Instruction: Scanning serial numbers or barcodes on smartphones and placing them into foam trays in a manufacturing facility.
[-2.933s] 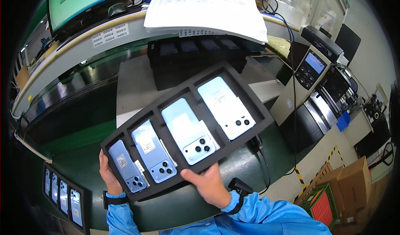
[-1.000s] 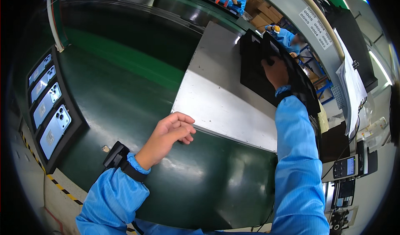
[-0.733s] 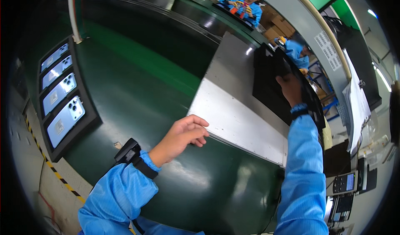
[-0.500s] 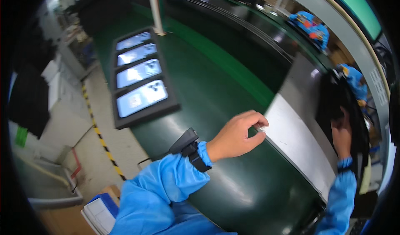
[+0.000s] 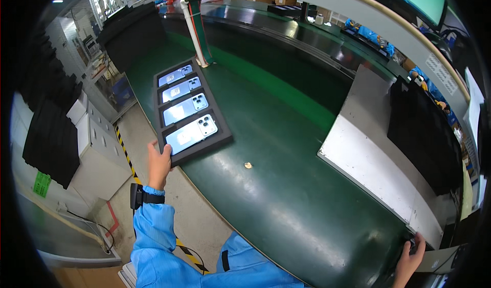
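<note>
At the left edge of the green-topped table lies a black foam tray. Several light-blue smartphones, including the nearest phone, lie in its slots, camera bumps upward. My left hand grips the tray's near left corner, thumb on the rim and the other fingers partly hidden outside it. At the lower right, my right hand is closed around a small dark thing beside the near end of a silver metal stand. What that dark thing is, I cannot make out.
A small pale scrap lies on the green tabletop. Black sheets rest on the stand's right side. A green post with a white pipe rises behind the tray. Black foam is stacked at the far left.
My left hand has moved from beside the metal stand leftward to the tray. My right hand has left the black sheets and come down to the near right. The view has shifted.
</note>
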The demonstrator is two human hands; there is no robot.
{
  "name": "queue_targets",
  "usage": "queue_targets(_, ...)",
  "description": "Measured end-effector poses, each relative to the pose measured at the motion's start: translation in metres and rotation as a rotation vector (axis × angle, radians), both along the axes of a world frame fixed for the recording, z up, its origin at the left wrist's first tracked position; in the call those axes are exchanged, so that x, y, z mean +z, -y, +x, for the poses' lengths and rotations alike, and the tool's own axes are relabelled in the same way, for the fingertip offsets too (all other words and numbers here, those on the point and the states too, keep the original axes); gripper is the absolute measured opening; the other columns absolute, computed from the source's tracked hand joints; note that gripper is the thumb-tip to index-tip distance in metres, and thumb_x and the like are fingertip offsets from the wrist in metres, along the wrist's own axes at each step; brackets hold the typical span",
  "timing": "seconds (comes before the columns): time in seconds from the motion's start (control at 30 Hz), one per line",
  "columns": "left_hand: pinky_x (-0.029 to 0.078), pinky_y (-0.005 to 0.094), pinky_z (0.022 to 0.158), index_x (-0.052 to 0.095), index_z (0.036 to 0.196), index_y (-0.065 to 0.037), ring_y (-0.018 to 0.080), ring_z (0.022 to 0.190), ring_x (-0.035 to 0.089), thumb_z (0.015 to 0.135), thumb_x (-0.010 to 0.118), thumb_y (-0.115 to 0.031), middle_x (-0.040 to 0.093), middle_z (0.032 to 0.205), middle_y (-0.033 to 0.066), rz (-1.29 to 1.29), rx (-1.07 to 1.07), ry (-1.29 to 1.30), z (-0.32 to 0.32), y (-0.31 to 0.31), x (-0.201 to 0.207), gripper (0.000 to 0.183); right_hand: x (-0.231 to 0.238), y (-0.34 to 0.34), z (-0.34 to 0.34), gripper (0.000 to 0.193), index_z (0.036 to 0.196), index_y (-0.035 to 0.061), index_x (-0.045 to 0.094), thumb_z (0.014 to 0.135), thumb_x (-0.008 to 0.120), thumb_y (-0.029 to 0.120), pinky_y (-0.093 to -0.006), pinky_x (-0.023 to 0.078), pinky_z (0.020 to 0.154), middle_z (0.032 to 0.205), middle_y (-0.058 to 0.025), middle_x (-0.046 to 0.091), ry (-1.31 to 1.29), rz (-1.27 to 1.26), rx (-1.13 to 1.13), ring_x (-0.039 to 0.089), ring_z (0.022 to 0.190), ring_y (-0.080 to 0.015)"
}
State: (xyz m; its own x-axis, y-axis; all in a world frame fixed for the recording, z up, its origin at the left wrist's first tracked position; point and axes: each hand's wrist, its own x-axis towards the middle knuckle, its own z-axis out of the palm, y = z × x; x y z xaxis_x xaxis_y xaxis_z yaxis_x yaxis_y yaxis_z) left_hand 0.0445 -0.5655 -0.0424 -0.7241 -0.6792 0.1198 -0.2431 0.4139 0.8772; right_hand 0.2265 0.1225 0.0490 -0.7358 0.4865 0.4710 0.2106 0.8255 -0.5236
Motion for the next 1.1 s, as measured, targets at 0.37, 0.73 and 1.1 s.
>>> queue_targets(0.37,0.038,0.0218,0.046,0.056,0.138,-0.006,0.0034,0.056,0.047,0.098,0.062,-0.03,0.059,0.079,-0.0038,0.325,-0.326,0.329,0.187,0.024,0.028,0.047,0.008,0.018,0.048,0.076,0.144,-0.0055,0.042,0.088,0.075,0.032,-0.0398,0.046,0.103,0.135,-0.0292,0.056,0.598,-0.104,-0.316,0.058,0.123,-0.0393)
queue_targets(0.73,0.05,0.0368,0.09,0.067,0.112,-0.001,0.0253,0.099,0.064,0.08,0.082,-0.027,0.069,0.105,0.0142,-0.278,-0.226,0.1,0.02,0.065,0.01,0.043,0.001,-0.023,0.128,0.039,0.121,-0.0003,0.063,0.083,0.067,0.007,-0.0371,0.051,0.078,0.093,-0.0176,0.069,0.431,-0.148,-0.436,0.065,0.079,-0.0252)
queue_targets(1.1,0.044,0.0312,0.071,0.054,0.097,-0.002,0.0152,0.075,0.051,0.093,0.064,-0.008,0.054,0.085,0.0066,-0.626,-0.718,-0.085,-0.149,-0.002,-0.004,0.012,0.034,0.018,0.23,0.027,0.103,0.0052,0.075,0.08,0.07,0.018,-0.0428,0.055,0.082,0.101,-0.0178,0.07,0.76,0.131,-0.615,0.067,0.092,-0.0354)
